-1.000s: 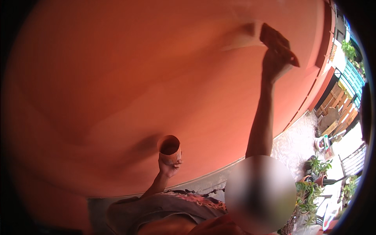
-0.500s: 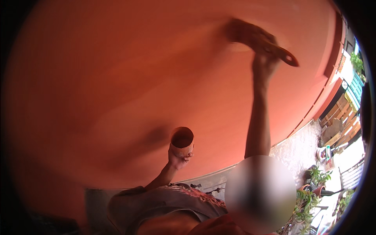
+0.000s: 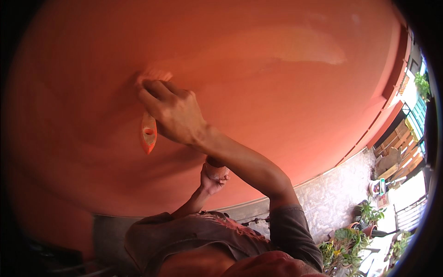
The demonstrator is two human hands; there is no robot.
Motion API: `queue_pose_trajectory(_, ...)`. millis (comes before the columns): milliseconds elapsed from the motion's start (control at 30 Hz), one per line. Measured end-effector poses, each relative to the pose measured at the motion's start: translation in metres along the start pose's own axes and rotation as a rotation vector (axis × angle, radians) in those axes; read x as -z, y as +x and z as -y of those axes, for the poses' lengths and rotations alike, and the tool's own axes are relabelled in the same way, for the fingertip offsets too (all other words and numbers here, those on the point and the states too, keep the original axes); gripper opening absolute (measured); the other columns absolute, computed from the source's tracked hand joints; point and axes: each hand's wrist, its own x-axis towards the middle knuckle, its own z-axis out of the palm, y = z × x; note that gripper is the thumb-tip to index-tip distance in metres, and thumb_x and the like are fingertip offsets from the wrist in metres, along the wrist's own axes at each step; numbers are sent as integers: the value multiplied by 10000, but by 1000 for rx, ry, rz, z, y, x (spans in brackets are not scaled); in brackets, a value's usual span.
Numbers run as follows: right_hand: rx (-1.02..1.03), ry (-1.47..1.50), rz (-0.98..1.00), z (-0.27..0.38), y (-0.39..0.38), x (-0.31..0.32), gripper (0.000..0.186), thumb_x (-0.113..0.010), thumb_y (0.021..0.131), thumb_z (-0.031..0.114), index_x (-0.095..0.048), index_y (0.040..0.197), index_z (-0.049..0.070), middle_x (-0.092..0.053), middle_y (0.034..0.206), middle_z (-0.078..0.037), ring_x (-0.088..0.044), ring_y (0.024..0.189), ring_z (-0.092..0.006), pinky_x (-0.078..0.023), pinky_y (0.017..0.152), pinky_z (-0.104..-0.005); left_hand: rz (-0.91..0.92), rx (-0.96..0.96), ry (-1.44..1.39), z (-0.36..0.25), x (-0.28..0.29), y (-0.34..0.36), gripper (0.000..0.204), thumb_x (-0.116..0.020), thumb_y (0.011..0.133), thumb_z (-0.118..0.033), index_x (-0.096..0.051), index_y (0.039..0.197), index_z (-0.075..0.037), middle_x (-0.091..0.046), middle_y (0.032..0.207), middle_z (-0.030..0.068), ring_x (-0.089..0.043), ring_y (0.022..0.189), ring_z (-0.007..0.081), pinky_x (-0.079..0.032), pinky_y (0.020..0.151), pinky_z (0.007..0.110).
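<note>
My right hand [image 3: 177, 113] is closed around a paintbrush [image 3: 148, 129], whose orange-tipped wooden handle with a hole points down toward me. Its bristles press on the orange-red wall [image 3: 263, 111], left of the middle of the view. Below, my left hand [image 3: 212, 184] grips a round paint cup [image 3: 218, 172] smeared with the same colour. My right forearm crosses in front of that cup and hides most of its mouth. A glossy, lighter streak of paint [image 3: 314, 46] shows on the wall at upper right.
Patterned floor tiles [image 3: 327, 198] run along the wall's foot. To the right stand potted plants [image 3: 344, 244], wooden pallets [image 3: 399, 143] and a small white container [image 3: 374, 187]. A grey surface [image 3: 110, 237] lies at lower left.
My right hand has swept the brush from the upper right far to the left across the wall, turning its handle downward. My left hand with the cup has hardly moved.
</note>
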Motion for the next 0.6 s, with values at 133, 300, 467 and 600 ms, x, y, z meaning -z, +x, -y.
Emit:
queue_pose_trajectory(133,-44,169,-207,-37,-1,35,346,-606,824,10,-694,1139,123,-693,1065,-68,-692,902,-314,-561,648,-407,14,34,-13,0,-6,2,768,-577,881,-643,-491,1417,-99,-574,1289,156,-592,929,298,-531,635,297)
queue_pose_trajectory(300,-444,251,-756,-195,-62,192,297,-707,924,128,-675,1161,-48,-703,1078,-130,-662,1002,-184,-547,872,-293,17,74,-5,-2,-5,-7,748,-583,896,-600,-471,1435,-94,-530,1357,189,-576,948,290,-531,648,291)
queue_pose_trajectory(467,-562,-281,-906,-247,-94,296,170,-631,941,39,-747,1055,-11,-737,1092,-106,-713,987,-228,-587,829,-320,-12,87,-25,1,2,3,696,-571,921,-567,-483,1426,-96,-538,1327,199,-574,941,296,-544,657,297)
queue_pose_trajectory(600,-164,-663,-477,-198,-108,192,306,-599,929,-7,-719,1205,45,-716,1169,-138,-717,1040,-272,-582,867,-357,-46,70,11,2,7,5,716,-571,910,-593,-485,1423,-101,-557,1319,185,-590,919,294,-541,632,292)
